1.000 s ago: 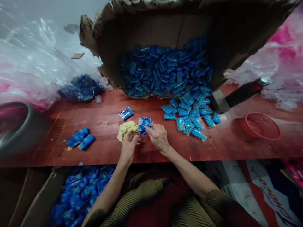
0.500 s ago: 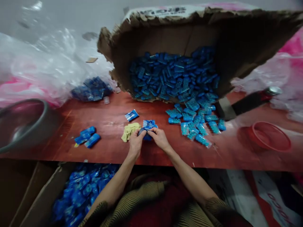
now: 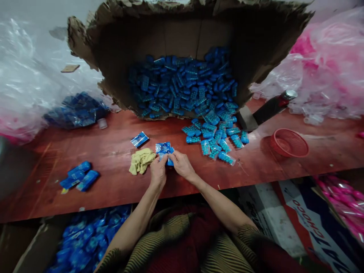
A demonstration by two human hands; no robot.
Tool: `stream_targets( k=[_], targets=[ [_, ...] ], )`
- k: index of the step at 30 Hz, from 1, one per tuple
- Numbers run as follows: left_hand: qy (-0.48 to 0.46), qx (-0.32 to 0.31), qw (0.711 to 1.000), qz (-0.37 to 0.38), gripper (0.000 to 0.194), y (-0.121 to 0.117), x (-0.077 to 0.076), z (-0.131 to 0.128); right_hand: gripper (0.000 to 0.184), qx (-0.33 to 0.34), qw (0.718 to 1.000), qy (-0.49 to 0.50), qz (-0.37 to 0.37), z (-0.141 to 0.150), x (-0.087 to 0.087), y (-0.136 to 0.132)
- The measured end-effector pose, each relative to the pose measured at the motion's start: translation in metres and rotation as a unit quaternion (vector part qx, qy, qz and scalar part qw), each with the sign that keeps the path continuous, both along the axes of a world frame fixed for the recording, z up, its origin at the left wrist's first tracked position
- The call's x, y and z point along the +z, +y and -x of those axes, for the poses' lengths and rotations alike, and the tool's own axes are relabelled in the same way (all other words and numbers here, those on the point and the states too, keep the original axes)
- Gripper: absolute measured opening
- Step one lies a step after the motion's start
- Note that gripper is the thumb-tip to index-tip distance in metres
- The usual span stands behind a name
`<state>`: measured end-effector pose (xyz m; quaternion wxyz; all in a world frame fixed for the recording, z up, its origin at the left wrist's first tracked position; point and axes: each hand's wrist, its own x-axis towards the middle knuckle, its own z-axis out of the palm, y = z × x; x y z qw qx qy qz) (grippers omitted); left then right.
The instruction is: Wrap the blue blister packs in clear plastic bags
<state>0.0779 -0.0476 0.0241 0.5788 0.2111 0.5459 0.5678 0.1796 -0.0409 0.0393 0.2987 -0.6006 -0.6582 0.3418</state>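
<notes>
While both hands meet at the centre of the frame, the left hand (image 3: 158,171) and the right hand (image 3: 182,163) pinch the near part of a blue packet (image 3: 163,147), thumbs and fingers together on it; the packet is just right of the yellow cloth (image 3: 141,160), over the red table (image 3: 170,131); whether it rests on the surface cannot be told.

Caution: uneven pull between the two grips could tear or crease the packet; anything inside could then spill, though the fingers hide the contents; a leftward swing of the left hand could drag the cloth, which lies just beside it; a rightward sweep of the right hand could scatter the loose bottles (image 3: 218,139); the carton (image 3: 182,34) opens toward the front, so a knock could send more bottles over its lip.

Count, by place: held packet, one visible, with a blue piece under the fingertips that may or may not belong to it; flat packet (image 3: 139,139), one, upper left of the hands; blue packs (image 3: 76,176), three, lower left; cloth, one; cup (image 3: 102,123), one, left of the carton; basket (image 3: 290,154), one, right; carton, one, top centre; loose bottles, more than ten, overlapping; bottles inside the carton, too many to count.
</notes>
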Motion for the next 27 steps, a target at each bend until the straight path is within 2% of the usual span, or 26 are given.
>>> stream_targets(
  k=[2, 5, 8, 11, 14, 17, 20, 22, 24, 27],
  targets=[
    [-0.017, -0.011, 1.000, 0.007, 0.031, -0.001, 0.003, -0.001, 0.027, 0.000, 1.000, -0.010, -0.012, -0.002, 0.001, 0.000],
    [-0.049, -0.085, 0.995, 0.025, 0.036, -0.003, 0.011, 0.003, 0.028, -0.005, 1.000, -0.003, -0.018, -0.007, 0.005, 0.000],
    [-0.055, -0.127, 0.989, 0.052, 0.035, -0.007, 0.017, 0.009, 0.034, 0.030, 0.999, -0.011, -0.006, -0.015, 0.010, 0.001],
    [-0.079, -0.107, 0.988, 0.085, 0.031, -0.010, 0.019, 0.013, 0.033, 0.064, 0.995, -0.067, -0.027, -0.029, 0.014, 0.008],
    [-0.119, -0.086, 0.982, 0.121, 0.024, -0.013, 0.019, 0.016, 0.020, 0.002, 0.976, -0.203, -0.076, -0.048, 0.011, 0.023],
    [-0.153, -0.083, 0.974, 0.146, 0.019, -0.016, 0.021, 0.017, 0.029, -0.039, 0.943, -0.326, -0.058, -0.061, 0.004, 0.039],
    [-0.170, -0.086, 0.967, 0.167, 0.016, -0.019, 0.024, 0.017, 0.037, 0.004, 0.924, -0.379, -0.049, -0.061, -0.001, 0.048],
    [-0.172, -0.080, 0.965, 0.182, 0.017, -0.021, 0.027, 0.015, 0.036, 0.050, 0.912, -0.403, -0.047, -0.056, 0.000, 0.050],
    [-0.168, -0.072, 0.963, 0.198, 0.018, -0.023, 0.028, 0.013, 0.030, 0.092, 0.902, -0.421, -0.036, -0.053, 0.005, 0.050],
    [-0.165, -0.068, 0.960, 0.218, 0.018, -0.026, 0.028, 0.012, 0.026, 0.120, 0.893, -0.433, -0.020, -0.052, 0.015, 0.051]
  ],
)
